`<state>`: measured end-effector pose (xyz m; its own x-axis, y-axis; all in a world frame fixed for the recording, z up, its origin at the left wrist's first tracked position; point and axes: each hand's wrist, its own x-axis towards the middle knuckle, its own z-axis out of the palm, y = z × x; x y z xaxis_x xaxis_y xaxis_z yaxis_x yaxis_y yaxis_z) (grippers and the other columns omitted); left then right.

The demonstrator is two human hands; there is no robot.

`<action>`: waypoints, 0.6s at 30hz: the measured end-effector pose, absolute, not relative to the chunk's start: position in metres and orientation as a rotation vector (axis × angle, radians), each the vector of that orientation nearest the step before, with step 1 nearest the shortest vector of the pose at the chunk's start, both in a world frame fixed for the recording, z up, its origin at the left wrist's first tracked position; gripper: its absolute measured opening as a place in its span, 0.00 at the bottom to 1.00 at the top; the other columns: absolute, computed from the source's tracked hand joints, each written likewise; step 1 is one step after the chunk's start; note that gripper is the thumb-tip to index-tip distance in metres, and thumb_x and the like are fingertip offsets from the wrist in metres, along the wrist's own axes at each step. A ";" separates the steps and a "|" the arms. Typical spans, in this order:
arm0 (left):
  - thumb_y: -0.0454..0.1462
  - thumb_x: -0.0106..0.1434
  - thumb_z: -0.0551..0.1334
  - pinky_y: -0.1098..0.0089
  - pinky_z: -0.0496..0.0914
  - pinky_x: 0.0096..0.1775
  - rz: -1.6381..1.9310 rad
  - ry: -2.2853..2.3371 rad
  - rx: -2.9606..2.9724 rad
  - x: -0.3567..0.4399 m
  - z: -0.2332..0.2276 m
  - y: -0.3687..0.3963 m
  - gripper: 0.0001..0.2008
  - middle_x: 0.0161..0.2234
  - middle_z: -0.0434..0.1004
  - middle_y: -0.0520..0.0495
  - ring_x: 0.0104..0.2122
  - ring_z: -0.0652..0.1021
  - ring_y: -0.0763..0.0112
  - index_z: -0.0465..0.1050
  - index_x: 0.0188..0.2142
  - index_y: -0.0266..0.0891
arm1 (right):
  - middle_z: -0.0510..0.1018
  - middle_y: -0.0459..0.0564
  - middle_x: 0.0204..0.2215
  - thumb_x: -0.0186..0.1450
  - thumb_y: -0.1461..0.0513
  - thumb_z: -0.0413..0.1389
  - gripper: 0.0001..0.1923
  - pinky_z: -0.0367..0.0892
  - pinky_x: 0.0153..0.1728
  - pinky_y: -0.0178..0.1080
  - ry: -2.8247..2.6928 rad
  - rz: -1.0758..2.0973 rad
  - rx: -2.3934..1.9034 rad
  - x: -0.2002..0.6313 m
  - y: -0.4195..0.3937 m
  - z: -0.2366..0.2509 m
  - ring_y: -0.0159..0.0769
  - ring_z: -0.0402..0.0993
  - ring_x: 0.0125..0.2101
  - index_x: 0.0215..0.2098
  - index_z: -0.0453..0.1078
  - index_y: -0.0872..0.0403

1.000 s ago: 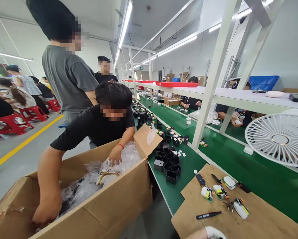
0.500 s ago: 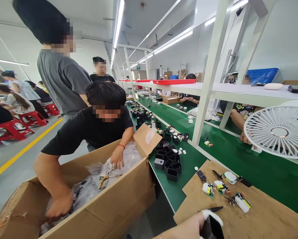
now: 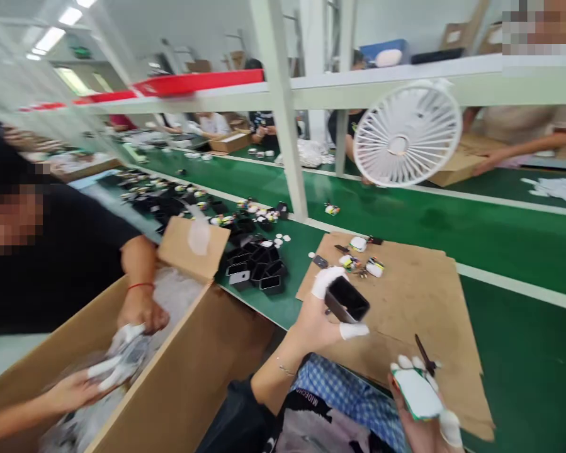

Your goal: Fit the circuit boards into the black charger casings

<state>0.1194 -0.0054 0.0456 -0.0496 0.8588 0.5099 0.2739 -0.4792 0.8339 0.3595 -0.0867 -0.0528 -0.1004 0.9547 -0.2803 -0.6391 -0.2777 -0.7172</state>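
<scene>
My left hand [image 3: 318, 314], with white finger cots, is closed around an open-topped black plastic case [image 3: 347, 299] above the cardboard sheet. Lower right, my right hand [image 3: 417, 409], also in finger cots, grips a green circuit board [image 3: 415, 391] topped by a white block. A dark pointed strip [image 3: 424, 353] sticks out beside its fingertips; whether it is attached to the board I cannot tell. Several small circuit assemblies [image 3: 349, 262] with white and yellow parts lie on the cardboard sheet [image 3: 405, 296] beyond my left hand.
Black cases [image 3: 259, 264] are heaped on the green bench left of the cardboard. At lower left, a co-worker's hands and another person's finger-cotted hand are in a large carton [image 3: 169, 352] of plastic bags. A white fan [image 3: 408, 133] hangs by the shelf post [image 3: 283, 113].
My view has swung right and down. My left hand and the black case show fully now, and my right hand with the circuit board has come into view. Another finger-cotted hand appears in the carton.
</scene>
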 end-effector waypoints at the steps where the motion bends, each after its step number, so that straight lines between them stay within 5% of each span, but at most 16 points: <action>1: 0.53 0.48 0.73 0.48 0.64 0.61 1.586 1.209 1.780 0.120 0.040 -0.004 0.43 0.58 0.69 0.37 0.59 0.71 0.48 0.61 0.60 0.44 | 0.75 0.50 0.56 0.56 0.39 0.63 0.30 0.67 0.57 0.55 -0.432 1.651 -0.878 0.358 -0.091 -0.056 0.50 0.72 0.55 0.51 0.74 0.43; 8: 0.53 0.46 0.74 0.46 0.69 0.57 1.584 1.288 1.981 0.126 0.019 -0.003 0.46 0.53 0.72 0.37 0.57 0.73 0.45 0.60 0.61 0.44 | 0.78 0.54 0.53 0.53 0.43 0.67 0.28 0.53 0.65 0.60 -0.253 1.630 -0.808 0.343 -0.094 -0.056 0.54 0.74 0.54 0.50 0.77 0.42; 13: 0.49 0.60 0.67 0.52 0.70 0.56 1.585 1.224 1.771 0.139 0.018 -0.006 0.31 0.54 0.71 0.37 0.56 0.73 0.51 0.62 0.59 0.43 | 0.78 0.55 0.54 0.51 0.43 0.69 0.32 0.49 0.66 0.58 -0.283 1.659 -0.743 0.332 -0.083 -0.035 0.53 0.72 0.56 0.51 0.76 0.44; 18: 0.45 0.52 0.71 0.64 0.77 0.42 1.398 0.901 1.014 0.154 0.015 -0.016 0.23 0.44 0.74 0.47 0.43 0.80 0.60 0.66 0.44 0.43 | 0.79 0.54 0.51 0.50 0.37 0.65 0.33 0.53 0.65 0.60 -0.305 1.535 -0.771 0.323 -0.071 -0.020 0.54 0.69 0.58 0.49 0.77 0.43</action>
